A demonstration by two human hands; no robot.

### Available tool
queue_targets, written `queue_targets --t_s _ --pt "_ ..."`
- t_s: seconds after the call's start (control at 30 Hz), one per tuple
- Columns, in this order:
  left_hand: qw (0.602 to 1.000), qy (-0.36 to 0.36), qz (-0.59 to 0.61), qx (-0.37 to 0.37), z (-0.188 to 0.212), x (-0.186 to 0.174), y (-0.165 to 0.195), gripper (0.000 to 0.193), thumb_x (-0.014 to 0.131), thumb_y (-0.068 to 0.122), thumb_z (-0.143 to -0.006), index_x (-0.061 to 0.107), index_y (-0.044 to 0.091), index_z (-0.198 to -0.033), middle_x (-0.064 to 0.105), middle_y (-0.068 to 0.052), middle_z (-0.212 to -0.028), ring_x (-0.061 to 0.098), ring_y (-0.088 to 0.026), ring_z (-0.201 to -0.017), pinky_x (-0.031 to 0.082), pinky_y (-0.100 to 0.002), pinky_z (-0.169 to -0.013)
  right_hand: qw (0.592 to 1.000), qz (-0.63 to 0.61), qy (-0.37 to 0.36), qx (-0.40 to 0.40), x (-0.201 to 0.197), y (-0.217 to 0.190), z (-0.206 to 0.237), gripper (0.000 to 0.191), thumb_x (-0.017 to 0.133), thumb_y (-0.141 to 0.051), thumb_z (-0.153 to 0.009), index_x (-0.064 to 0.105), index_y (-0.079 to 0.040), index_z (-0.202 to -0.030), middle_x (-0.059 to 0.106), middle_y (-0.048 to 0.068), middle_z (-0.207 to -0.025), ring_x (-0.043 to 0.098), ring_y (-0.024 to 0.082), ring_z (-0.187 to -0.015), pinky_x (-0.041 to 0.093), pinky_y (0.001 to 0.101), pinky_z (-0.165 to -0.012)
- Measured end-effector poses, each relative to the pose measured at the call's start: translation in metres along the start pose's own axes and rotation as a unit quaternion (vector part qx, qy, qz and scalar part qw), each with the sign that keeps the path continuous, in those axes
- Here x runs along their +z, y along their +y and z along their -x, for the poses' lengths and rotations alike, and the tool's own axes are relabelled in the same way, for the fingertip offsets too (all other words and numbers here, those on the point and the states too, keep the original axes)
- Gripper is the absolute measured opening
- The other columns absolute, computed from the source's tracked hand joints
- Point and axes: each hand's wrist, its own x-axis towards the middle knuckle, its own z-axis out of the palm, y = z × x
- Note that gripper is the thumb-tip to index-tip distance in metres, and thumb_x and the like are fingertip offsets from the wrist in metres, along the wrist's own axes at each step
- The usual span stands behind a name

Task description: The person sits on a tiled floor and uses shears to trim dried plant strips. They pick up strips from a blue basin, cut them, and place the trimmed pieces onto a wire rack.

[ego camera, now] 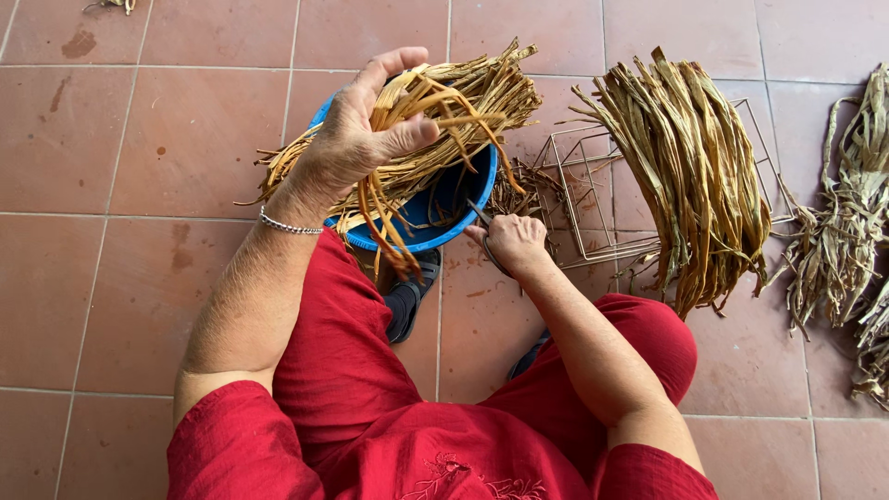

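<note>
My left hand (356, 139) grips a bundle of dried tan leaf strips (463, 102) over a blue round basin (454, 199). The strips fan out past both sides of the hand, and some hang down over the basin's near rim. My right hand (512, 243) is lower, just right of the basin, closed around the handles of metal scissors (483, 227) whose blades point toward the basin. A thin silver bracelet circles my left wrist. My knees in red trousers fill the lower part of the view.
A large pile of dried strips (694, 167) lies on a wire rack (593, 194) to the right. More curled, greyer dried leaves (847, 231) lie at the far right. Dark sandals (412, 296) show below the basin. The floor is reddish tile.
</note>
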Motion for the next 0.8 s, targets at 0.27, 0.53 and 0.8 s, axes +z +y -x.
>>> queue_targets --t_s 0.27,0.53,0.8 --pt "0.935 0.004 -0.344 0.084 -0.014 -0.008 -0.052 0.081 0.058 -0.007 -0.085 0.027 -0.006 -0.16 0.066 -0.03 -0.123 0.07 -0.035 -0.113 0.057 -0.042 -0.1 0.991 -0.095 0.021 -0.089 -0.026 0.009 0.046 0.07 0.06 -0.073 -0.088 0.072 -0.004 -0.087 0.072 0.02 -0.082 0.071 0.041 -0.083 0.054 0.0529 -0.076" --pt "0.813 -0.064 -0.573 -0.085 -0.02 -0.014 -0.078 0.049 0.062 0.009 -0.095 0.043 -0.005 -0.138 0.068 -0.035 -0.097 0.067 -0.051 -0.096 0.051 -0.059 -0.087 0.984 -0.1 0.064 -0.136 -0.025 0.009 0.086 0.058 0.068 -0.064 -0.087 0.072 -0.007 -0.09 0.073 0.017 -0.084 0.07 0.04 -0.085 0.053 0.0536 -0.075" --pt "0.868 -0.009 -0.497 0.005 -0.044 0.029 -0.059 0.018 0.06 0.01 -0.102 0.068 0.008 -0.118 0.072 -0.022 -0.089 0.071 -0.043 -0.085 0.055 -0.053 -0.078 0.987 -0.097 0.059 -0.113 -0.016 0.031 0.107 0.055 0.071 -0.061 -0.084 0.072 -0.008 -0.1 0.072 0.016 -0.081 0.071 0.037 -0.082 0.053 0.0507 -0.074"
